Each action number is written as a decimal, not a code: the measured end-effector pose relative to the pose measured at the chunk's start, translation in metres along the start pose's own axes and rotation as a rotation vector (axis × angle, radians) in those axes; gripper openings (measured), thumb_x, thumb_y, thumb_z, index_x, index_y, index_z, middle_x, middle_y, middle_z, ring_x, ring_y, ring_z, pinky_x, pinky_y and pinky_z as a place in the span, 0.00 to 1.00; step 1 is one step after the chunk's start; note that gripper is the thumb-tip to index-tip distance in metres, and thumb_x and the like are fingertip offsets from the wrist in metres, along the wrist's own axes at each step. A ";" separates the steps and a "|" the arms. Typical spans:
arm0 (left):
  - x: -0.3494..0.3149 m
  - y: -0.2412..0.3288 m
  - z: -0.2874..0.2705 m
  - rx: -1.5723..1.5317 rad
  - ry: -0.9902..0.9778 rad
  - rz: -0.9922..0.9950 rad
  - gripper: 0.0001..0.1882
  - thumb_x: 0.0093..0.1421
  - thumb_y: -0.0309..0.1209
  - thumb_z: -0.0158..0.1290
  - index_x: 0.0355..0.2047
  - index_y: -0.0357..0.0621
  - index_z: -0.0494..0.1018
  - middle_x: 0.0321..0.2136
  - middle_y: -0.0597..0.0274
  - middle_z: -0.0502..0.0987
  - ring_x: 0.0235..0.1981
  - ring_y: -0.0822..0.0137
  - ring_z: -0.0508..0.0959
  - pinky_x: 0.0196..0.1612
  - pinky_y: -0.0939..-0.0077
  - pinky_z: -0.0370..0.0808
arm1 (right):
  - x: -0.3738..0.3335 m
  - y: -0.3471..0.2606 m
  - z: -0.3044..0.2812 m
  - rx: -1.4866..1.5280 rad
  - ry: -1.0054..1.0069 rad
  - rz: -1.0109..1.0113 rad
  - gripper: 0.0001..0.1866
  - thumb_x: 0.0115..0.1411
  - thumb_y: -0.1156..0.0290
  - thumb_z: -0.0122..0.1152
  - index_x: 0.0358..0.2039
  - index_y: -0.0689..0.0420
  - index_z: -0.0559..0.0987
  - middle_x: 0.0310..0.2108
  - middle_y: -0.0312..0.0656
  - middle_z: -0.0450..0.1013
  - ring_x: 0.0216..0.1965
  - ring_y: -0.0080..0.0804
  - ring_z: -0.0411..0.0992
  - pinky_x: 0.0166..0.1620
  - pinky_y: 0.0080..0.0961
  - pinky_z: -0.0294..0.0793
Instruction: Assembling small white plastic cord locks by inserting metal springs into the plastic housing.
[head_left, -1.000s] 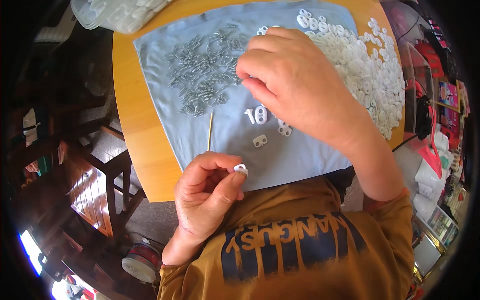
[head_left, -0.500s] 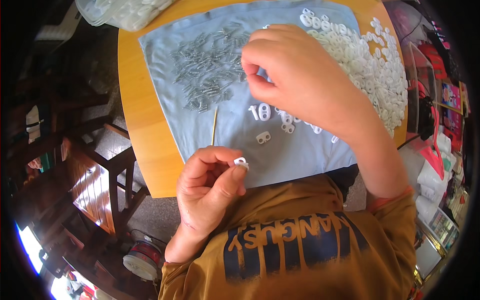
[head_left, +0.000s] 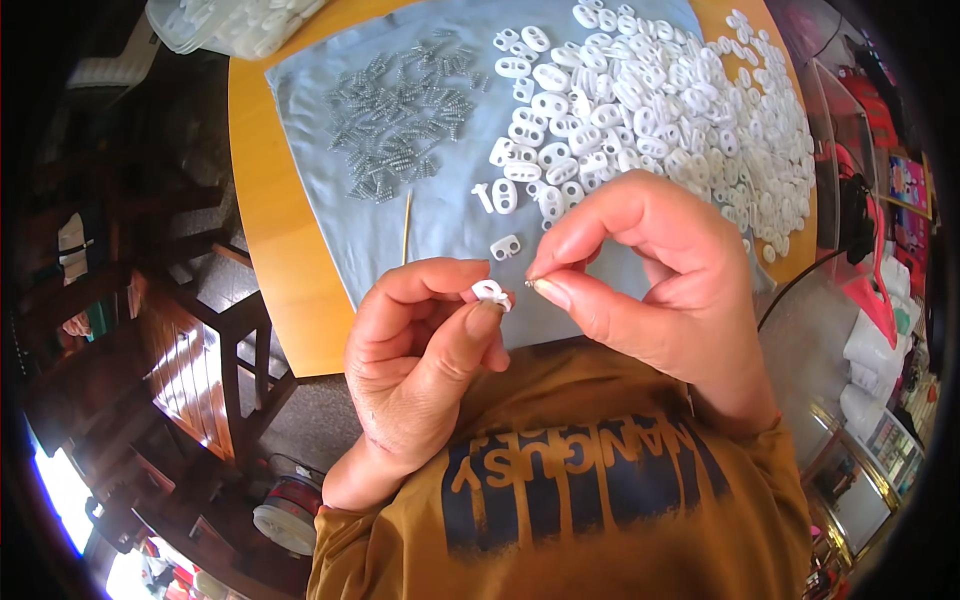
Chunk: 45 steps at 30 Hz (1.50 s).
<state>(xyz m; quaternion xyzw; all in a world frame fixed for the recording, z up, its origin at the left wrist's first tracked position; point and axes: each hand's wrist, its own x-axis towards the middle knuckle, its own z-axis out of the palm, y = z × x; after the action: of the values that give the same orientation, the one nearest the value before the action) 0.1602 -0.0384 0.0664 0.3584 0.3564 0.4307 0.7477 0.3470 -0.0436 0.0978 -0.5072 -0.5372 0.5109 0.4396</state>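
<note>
Between the thumb and fingers of my left hand [head_left: 408,350] is a small white plastic cord lock [head_left: 490,291] with a hole through it. My right hand [head_left: 672,275] faces it from the right, a short gap away, its thumb and forefinger pinching a tiny metal spring [head_left: 530,283], mostly hidden by the fingertips. Beyond the hands, a loose two-hole white piece [head_left: 506,247] lies on the blue cloth [head_left: 330,225]. Farther off, loose grey springs [head_left: 400,125] are spread at the left, and a large heap of white cord lock parts [head_left: 640,110] covers the right side.
A thin wooden stick [head_left: 407,228] lies on the cloth beyond my left hand. At the table's far left corner stands a clear tub [head_left: 235,25] of white parts. The wooden table [head_left: 262,215] curves around the cloth. Dark wooden furniture [head_left: 185,370] stands at the left.
My right hand has come back from beside the springs toward my left hand, a tiny spring now visible at its fingertips. The left hand keeps the cord lock, slightly higher in view.
</note>
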 end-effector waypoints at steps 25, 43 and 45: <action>-0.002 -0.007 -0.006 0.121 0.019 0.054 0.11 0.57 0.17 0.54 0.41 0.35 0.73 0.32 0.64 0.72 0.25 0.80 0.73 0.28 0.89 0.70 | 0.002 0.002 0.009 -0.152 -0.045 -0.048 0.07 0.49 0.86 0.61 0.28 0.62 0.75 0.28 0.39 0.75 0.31 0.24 0.73 0.36 0.18 0.71; -0.004 -0.015 -0.010 0.368 -0.018 0.210 0.10 0.54 0.15 0.55 0.37 0.35 0.75 0.28 0.62 0.72 0.20 0.80 0.71 0.22 0.88 0.66 | -0.004 0.007 0.011 -0.348 -0.050 -0.183 0.08 0.47 0.87 0.60 0.27 0.61 0.74 0.27 0.42 0.75 0.29 0.31 0.73 0.33 0.23 0.71; -0.005 -0.016 -0.009 0.355 -0.010 0.193 0.10 0.55 0.15 0.54 0.38 0.35 0.75 0.28 0.62 0.72 0.20 0.80 0.71 0.22 0.88 0.66 | -0.005 0.007 0.011 -0.352 -0.057 -0.189 0.08 0.47 0.87 0.60 0.27 0.61 0.74 0.27 0.42 0.75 0.29 0.32 0.73 0.33 0.23 0.71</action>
<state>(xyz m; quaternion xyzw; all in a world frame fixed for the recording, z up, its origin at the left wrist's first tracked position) 0.1568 -0.0470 0.0494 0.5192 0.3869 0.4288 0.6300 0.3368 -0.0495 0.0899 -0.5090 -0.6757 0.3794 0.3748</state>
